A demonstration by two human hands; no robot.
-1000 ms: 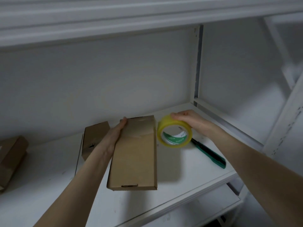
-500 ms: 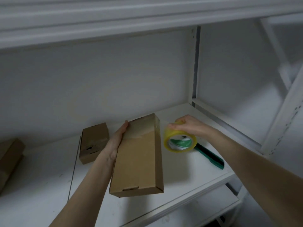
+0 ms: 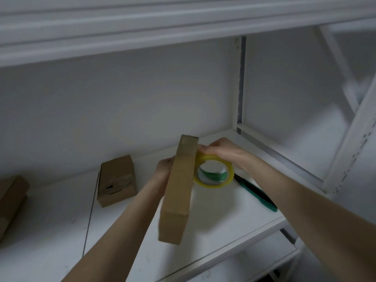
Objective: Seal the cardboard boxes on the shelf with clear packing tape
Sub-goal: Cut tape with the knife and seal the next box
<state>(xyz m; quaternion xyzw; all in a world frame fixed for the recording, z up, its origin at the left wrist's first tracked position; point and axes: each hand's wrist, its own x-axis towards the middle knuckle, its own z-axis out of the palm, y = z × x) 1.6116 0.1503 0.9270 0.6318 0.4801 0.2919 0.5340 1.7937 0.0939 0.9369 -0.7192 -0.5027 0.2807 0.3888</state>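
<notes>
Left hand [image 3: 165, 169] gripping box [image 3: 179, 190] tilted on edge, right hand [image 3: 222, 151] holding tape [image 3: 215, 177] at box's 3 o'clock, fingertip [image 3: 200, 147] touching box, cutter [image 3: 257, 195] lying at tape's 4 o'clock.

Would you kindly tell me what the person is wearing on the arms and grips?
Nothing that shows. The left arm and right arm are bare, with no sleeves in view. The left grip and right grip carry no gloves; no watch, bracelet or ring is visible.
</notes>
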